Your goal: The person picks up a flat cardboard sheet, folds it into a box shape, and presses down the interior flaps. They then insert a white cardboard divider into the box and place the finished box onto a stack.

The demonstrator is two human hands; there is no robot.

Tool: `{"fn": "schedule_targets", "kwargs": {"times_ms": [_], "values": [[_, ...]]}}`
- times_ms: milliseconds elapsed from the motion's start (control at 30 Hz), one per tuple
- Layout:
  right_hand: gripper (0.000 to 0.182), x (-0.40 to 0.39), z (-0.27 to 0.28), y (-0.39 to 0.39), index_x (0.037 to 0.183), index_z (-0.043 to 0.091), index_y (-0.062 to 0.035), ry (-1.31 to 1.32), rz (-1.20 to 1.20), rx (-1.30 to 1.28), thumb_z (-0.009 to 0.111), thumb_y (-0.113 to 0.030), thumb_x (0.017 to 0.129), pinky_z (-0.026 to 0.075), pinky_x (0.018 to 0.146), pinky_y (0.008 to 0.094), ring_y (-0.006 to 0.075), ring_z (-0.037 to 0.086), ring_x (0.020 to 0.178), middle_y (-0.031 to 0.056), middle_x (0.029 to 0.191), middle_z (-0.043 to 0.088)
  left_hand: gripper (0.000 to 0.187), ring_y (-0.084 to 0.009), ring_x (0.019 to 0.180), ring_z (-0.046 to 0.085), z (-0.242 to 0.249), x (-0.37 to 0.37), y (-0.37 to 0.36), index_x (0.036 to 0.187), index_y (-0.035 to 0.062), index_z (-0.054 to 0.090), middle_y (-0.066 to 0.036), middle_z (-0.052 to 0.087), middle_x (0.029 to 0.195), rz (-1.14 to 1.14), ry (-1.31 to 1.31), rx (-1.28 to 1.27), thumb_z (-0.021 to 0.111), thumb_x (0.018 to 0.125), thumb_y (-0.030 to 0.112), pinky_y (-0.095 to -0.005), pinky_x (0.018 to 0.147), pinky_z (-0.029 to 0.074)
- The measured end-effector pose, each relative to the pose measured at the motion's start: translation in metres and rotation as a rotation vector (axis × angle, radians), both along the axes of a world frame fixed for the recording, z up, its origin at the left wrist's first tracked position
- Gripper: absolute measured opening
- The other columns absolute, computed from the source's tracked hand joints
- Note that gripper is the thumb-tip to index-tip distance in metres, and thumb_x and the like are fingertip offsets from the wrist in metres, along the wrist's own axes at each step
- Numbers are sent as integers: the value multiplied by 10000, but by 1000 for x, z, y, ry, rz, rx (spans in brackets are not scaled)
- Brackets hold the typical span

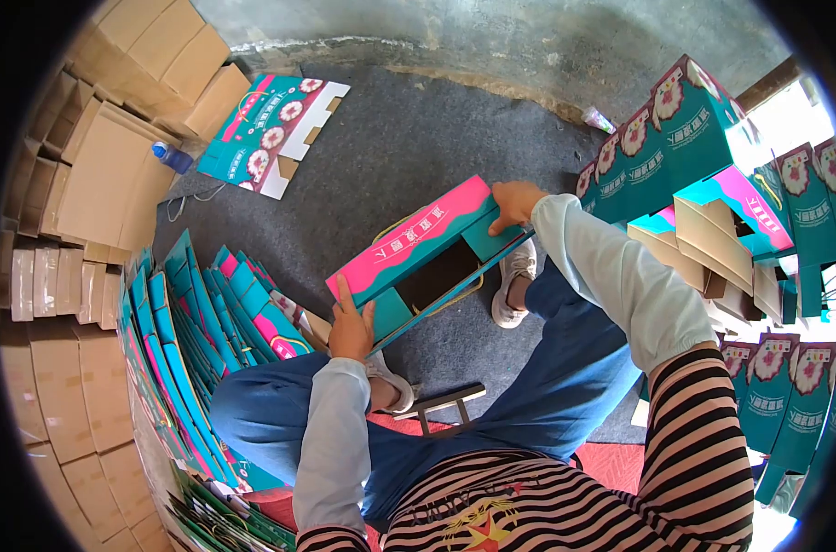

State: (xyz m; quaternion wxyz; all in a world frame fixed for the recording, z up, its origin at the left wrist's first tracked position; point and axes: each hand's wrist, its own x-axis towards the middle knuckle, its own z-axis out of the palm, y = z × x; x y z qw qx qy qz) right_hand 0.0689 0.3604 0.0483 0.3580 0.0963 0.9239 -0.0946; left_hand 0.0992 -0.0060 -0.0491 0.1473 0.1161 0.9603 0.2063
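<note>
A pink and teal carton (pixel 410 241) is held between my two hands, tilted, with a dark opening along its near side and cord handles at its edges. My left hand (pixel 350 329) grips its lower left end, thumb and fingers on the pink and teal panels. At the upper right end, my right hand (pixel 515 204) is wrapped round the corner, its thumb on the teal flap. The carton is above the dark floor mat, between my knees.
Flattened teal cartons (pixel 201 322) stand packed at the left. Another flat carton (pixel 269 133) lies on the mat (pixel 372 129) beside a blue bottle (pixel 171 157). Brown boxes (pixel 77 396) are stacked far left. Assembled cartons (pixel 657 138) stand at the right. A small metal frame (pixel 447 402) is near my feet.
</note>
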Motion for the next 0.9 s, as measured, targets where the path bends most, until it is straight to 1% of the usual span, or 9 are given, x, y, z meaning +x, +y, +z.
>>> {"fn": "schedule_targets", "kwargs": {"times_ms": [200, 300, 400, 500, 600, 633, 733, 767, 900], "values": [[726, 6, -37, 6, 1071, 553, 60, 217, 122, 110, 796, -463, 630, 510, 801, 410, 358, 627, 963, 211, 1027, 643, 756, -452, 893, 597, 0, 1, -1, 1478, 179, -2, -316, 503, 1130, -6, 20, 15, 475, 932, 392, -505, 747, 490], [755, 4, -40, 11, 1097, 539, 64, 214, 141, 77, 793, -471, 628, 512, 788, 410, 354, 632, 953, 215, 1003, 644, 778, -448, 938, 588, 2, 0, 0, 1478, 173, -4, -314, 500, 1159, 8, -13, 9, 495, 922, 390, -502, 782, 480], [692, 2, -33, 16, 1039, 588, 75, 136, 96, -10, 780, -460, 643, 512, 762, 410, 353, 646, 909, 217, 947, 657, 838, -453, 1007, 564, -8, -2, -5, 1473, 129, -21, -300, 479, 1235, 16, 60, 116, 525, 900, 405, -484, 844, 460], [609, 0, -25, 16, 947, 642, 81, -37, -77, -162, 758, -445, 662, 511, 739, 410, 352, 656, 862, 221, 896, 666, 860, -446, 1065, 541, -12, 0, -7, 1461, 64, 48, -286, 478, 1269, 182, 70, 213, 558, 873, 430, -458, 886, 439], [573, 0, -37, 15, 919, 666, 72, -1, -97, -171, 734, -445, 678, 510, 748, 415, 358, 658, 849, 220, 894, 671, 788, -437, 1070, 547, -19, -5, -18, 1411, 6, 221, -283, 529, 1213, 131, -35, 297, 583, 859, 436, -450, 881, 438], [583, 3, -33, 13, 983, 658, 51, 47, -32, -182, 720, -449, 689, 504, 782, 421, 358, 650, 894, 216, 941, 667, 641, -413, 1037, 574, -19, -7, -20, 1271, -14, 430, -274, 593, 1100, 173, -152, 257, 612, 848, 431, -442, 858, 445], [561, 1, -23, 7, 1001, 662, 27, 52, -14, -104, 703, -447, 704, 494, 814, 425, 358, 638, 937, 210, 980, 662, 548, -400, 989, 597, -19, -10, -25, 1143, -23, 521, -259, 619, 1037, 153, -161, 385, 633, 840, 420, -431, 832, 455], [535, 0, -27, 10, 994, 667, 18, 118, 26, -133, 692, -439, 717, 490, 825, 426, 357, 630, 962, 213, 1001, 656, 540, -337, 923, 623, -20, -9, -25, 1068, -48, 556, -222, 642, 963, 206, -114, 346, 647, 836, 431, -390, 803, 469], [525, -12, -31, 17, 983, 667, 19, 251, 7, -132, 678, -433, 718, 488, 823, 430, 371, 626, 948, 228, 1003, 648, 526, -395, 963, 602, 0, -15, -17, 1117, -39, 521, -258, 621, 1022, 209, -39, 320, 631, 847, 400, -423, 819, 458]]}}
